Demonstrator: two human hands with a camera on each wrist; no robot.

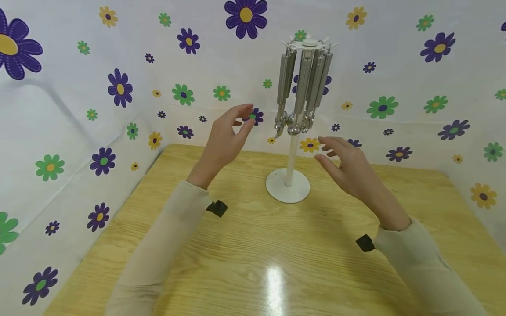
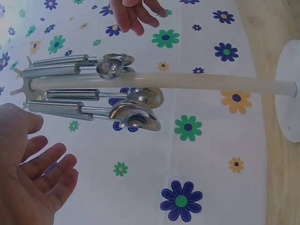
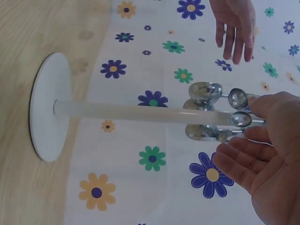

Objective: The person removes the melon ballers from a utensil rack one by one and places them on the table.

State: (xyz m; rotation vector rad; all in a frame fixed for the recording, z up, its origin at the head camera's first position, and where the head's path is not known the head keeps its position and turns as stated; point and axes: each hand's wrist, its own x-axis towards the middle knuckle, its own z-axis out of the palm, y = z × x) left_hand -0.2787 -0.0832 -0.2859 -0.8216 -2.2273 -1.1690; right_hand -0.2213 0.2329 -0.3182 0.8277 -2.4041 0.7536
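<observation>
A white stand point(image 1: 291, 162) with a round base rises from the table, its hooked top ring hung with several metal spoon-like utensils point(image 1: 303, 79). These have thick cylindrical handles and shiny rounded bowls pointing down. To the left of the stand my left hand point(image 1: 227, 138) hovers in the air, fingers loosely bent and holding nothing. On the other side, lower down, my right hand point(image 1: 348, 166) is also raised and holds nothing. In the right wrist view its fingers point(image 3: 239, 164) overlap some bowls point(image 3: 240, 119); whether they touch, I cannot tell.
The wooden table point(image 1: 253, 250) has a glare spot near its front. A white cloth point(image 1: 221, 61) printed with flowers covers the walls behind and at both sides. A dark tag point(image 1: 217, 208) sticks out at the left cuff, another point(image 1: 365, 243) at the right.
</observation>
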